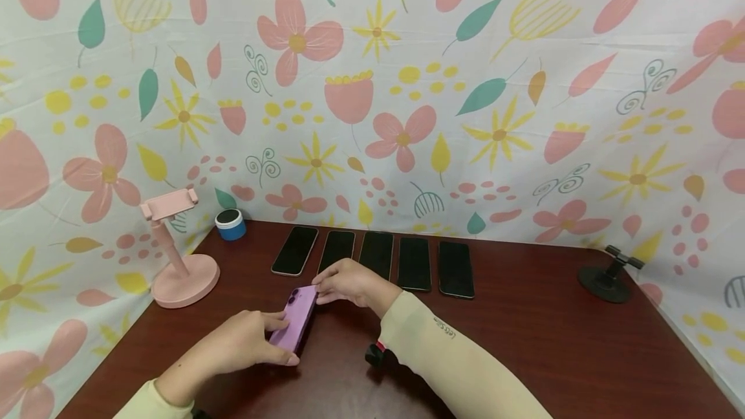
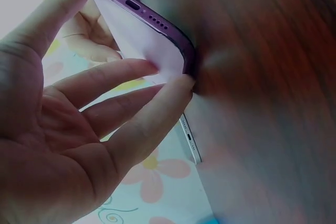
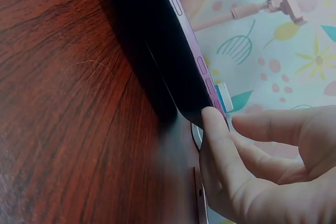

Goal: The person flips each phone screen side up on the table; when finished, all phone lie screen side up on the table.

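Note:
A purple phone (image 1: 299, 317) is held just over the dark wooden table, its camera side up and its black screen side facing down in the right wrist view. My left hand (image 1: 241, 341) holds its near end, thumb on one edge and fingers at the other edge and back. At the far end, my right hand (image 1: 348, 282) pinches a top corner between thumb and fingers. The left wrist view shows the charging port (image 2: 133, 4) on the near edge. A reflection of the phone lies on the tabletop (image 3: 79, 108) beneath it.
Several dark-screened phones (image 1: 414, 265) lie in a row along the back of the table, one partly behind my right hand. A pink phone stand (image 1: 185, 280) and a blue-and-white round container (image 1: 231, 226) stand at left. A small black stand (image 1: 605, 283) is at far right. Flowered cloth (image 1: 401, 141) hangs behind.

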Motion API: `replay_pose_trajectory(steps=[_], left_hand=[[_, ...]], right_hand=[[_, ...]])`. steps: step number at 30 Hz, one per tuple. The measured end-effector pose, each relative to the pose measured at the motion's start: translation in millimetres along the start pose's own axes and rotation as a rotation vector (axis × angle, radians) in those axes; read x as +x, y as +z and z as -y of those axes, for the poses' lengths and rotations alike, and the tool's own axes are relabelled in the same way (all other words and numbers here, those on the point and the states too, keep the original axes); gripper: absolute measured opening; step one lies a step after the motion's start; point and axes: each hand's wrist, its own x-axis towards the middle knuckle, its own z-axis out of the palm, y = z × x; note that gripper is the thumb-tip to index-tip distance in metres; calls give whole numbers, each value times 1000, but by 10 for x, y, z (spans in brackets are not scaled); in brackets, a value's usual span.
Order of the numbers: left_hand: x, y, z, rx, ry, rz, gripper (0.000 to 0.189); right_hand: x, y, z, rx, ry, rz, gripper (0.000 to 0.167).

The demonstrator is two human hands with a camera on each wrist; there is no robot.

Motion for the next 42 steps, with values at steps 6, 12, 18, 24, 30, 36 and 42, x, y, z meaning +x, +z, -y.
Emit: replay_pose_trajectory(steps=[6,12,18,24,30,36,42], left_hand=[[-4,-40,23,-74,-22,32,74],[-10,-67,37,-127,-38,53,71],[-13,-76,58,-247,-45,78,70],[-21,-70,116,-370,-38,114,68],[-12,-55,170,-513,14,152,74],[8,-47,206,-639,60,199,79],[31,-56,234,-725,85,240,81]], right_hand=[[5,21,25,-5,-7,9,34],[-4,45,53,13,5,17,35],[-9,55,80,19,-3,21,33],[-12,70,98,4,-5,15,34],[-14,74,83,12,-30,9,33],[-31,63,91,-2,-30,9,31],[-34,25,87,-30,-20,30,31]])
